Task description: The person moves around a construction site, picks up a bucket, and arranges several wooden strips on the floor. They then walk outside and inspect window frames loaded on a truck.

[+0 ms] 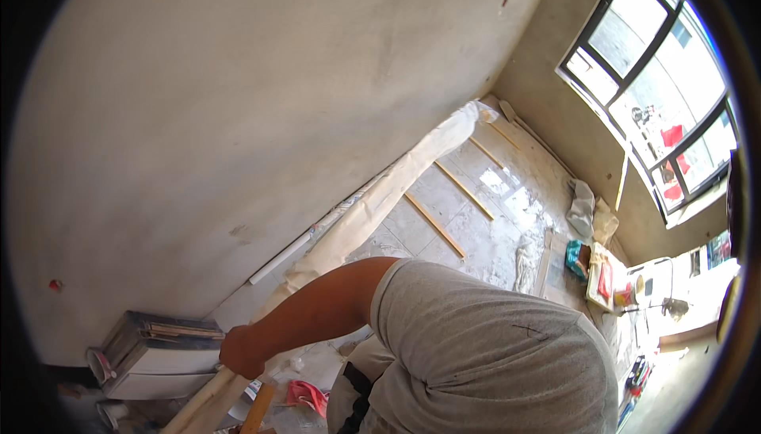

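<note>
So the right arm (325,305) is reaching down and to the left, elbow bending, and the right hand (242,352) is balling up, its grip clutching a long, wrinkly cream sheet (396,200). Can't tell about the left grip. The sheet's running beside the smooth plaster wall (238,117), with skinny wooden slats (434,225) lying across shiny floor tiles (416,236).

sheet (388,200): along wall (238,117) | strips (464,190): on floor (493,245), right of sheet | window (666,89): right
</note>
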A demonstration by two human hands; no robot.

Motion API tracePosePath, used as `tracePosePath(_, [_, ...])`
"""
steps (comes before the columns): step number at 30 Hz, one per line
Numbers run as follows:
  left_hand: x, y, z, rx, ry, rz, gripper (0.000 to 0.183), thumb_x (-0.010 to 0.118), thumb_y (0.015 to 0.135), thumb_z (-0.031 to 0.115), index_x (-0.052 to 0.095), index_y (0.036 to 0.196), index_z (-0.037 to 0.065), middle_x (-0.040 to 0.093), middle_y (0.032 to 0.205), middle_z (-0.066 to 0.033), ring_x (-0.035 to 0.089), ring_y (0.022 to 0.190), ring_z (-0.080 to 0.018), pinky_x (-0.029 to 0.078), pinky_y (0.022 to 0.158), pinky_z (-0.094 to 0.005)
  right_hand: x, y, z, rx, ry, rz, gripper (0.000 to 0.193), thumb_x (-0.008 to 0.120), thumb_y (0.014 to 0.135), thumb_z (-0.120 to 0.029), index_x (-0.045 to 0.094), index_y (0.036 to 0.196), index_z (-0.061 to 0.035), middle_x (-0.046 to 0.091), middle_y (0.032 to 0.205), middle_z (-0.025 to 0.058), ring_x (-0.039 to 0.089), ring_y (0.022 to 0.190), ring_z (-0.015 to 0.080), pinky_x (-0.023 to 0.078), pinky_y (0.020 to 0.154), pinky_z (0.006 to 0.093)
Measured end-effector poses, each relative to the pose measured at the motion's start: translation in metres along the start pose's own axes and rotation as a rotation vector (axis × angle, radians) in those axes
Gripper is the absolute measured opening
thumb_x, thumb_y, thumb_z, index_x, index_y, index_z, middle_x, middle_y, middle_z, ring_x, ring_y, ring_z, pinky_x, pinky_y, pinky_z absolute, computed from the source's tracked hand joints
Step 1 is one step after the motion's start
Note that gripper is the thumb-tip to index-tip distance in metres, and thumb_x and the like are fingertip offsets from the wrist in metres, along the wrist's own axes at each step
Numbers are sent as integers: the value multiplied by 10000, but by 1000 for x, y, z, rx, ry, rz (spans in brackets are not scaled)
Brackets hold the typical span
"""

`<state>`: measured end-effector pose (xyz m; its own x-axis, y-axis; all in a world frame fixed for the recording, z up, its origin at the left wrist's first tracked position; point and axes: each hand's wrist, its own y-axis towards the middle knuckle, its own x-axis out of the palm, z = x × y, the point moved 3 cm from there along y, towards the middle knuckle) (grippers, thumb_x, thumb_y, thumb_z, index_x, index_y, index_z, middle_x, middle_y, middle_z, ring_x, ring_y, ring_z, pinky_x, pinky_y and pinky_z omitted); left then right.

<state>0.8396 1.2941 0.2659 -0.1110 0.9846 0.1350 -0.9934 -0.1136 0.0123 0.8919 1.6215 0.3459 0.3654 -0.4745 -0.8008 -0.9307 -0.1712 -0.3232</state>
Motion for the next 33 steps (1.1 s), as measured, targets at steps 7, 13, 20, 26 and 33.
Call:
tracePosePath(7, [76,-26,45,63,-36,-116,223,655,963,286,672,960,64,641,841,-99,644,784,-273,540,685,-415,-21,-46,5,-12,-22,99,303,754,747,-229,810,1020,-110,791,1040,150,758,993,359,594,814,502])
tracePosePath(13, [107,-27,62,85,-94,-289,239,661,950,304,662,938,66,629,839,-96,637,782,-271,534,681,-416,-41,-65,-17,44,-120,176,337,767,749,-240,815,1058,-112,792,1086,135,757,1015,339,598,808,505])
tracePosePath(20, [96,-6,71,75,-167,-382,259,668,935,325,651,914,68,615,836,-93,630,779,-269,527,677,-418,-16,-83,-41,236,-130,114,425,812,748,-254,792,1145,-106,764,1202,127,731,1116,330,599,897,486])
tracePosePath(26, [88,-7,82,45,-203,-487,277,674,922,344,642,893,70,603,833,-90,623,777,-268,521,673,-420,58,-134,-48,430,-19,92,381,796,744,-221,799,1100,-87,772,1146,145,744,1073,336,603,888,488])
tracePosePath(33, [105,-19,102,76,-216,-538,300,681,907,365,631,868,72,589,830,-86,615,775,-266,515,669,-422,104,-177,-31,433,100,97,367,775,738,-208,801,1079,-78,774,1123,154,747,1047,338,604,860,499])
